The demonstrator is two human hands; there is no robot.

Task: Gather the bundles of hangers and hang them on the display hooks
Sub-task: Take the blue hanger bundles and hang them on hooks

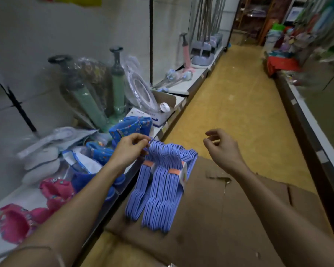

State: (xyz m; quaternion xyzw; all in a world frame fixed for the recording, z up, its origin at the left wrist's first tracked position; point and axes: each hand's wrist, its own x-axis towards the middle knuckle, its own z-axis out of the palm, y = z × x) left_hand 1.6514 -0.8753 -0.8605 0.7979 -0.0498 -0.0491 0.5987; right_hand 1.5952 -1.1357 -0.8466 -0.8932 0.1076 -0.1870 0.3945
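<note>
My left hand (130,149) pinches purple hanger bundles (160,182) at shelf edge (123,191) | my right hand (220,149) loosely curled, empty, over cardboard box (229,218) | aisle floor (239,105) open ahead

Two bundles of lilac-blue hangers (158,187), each bound by an orange band near the neck, with a paper label on the right bundle; hooks uppermost and bunched together, bodies hanging downward side by side. Bundles suspended by the hooks above a brown cardboard surface, beside a shelf edge.
</note>
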